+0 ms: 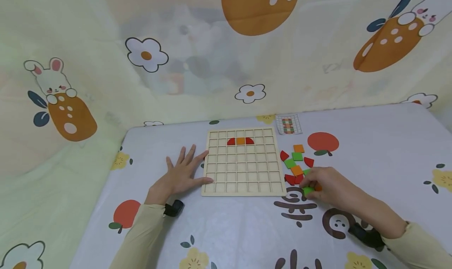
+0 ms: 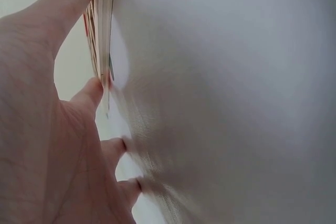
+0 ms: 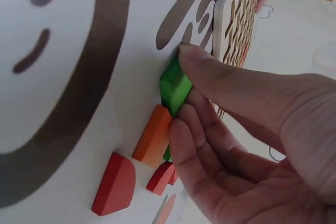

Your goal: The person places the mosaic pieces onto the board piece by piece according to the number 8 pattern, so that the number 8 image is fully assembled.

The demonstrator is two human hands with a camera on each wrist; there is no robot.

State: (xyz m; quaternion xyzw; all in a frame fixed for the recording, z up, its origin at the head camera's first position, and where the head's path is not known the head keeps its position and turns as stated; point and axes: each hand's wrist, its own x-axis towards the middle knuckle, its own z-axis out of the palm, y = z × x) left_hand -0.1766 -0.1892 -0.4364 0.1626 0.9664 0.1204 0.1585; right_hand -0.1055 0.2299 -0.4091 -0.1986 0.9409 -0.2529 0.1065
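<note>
My right hand (image 1: 326, 182) pinches a green square tile (image 3: 176, 85) between thumb and fingers, low over the cloth at the right of the wooden grid board (image 1: 243, 194). Just beside those fingers, in the right wrist view, lie an orange tile (image 3: 153, 136) and a red quarter-round tile (image 3: 114, 184). With fingers spread, my left hand (image 1: 180, 177) rests at the board's left side, its thumb on the lower left corner and its index fingertip at the edge. Near the board's top, an orange square (image 1: 241, 141) sits between two red quarter-round tiles, one being the left tile (image 1: 231, 141).
Several loose tiles lie right of the board, among them an orange square (image 1: 298, 148), a green square (image 1: 297, 156) and a red quarter-round piece (image 1: 308, 162). A small pattern card (image 1: 296, 124) is behind them. A printed curtain (image 1: 197, 92) hangs behind the cloth-covered table (image 1: 240, 229).
</note>
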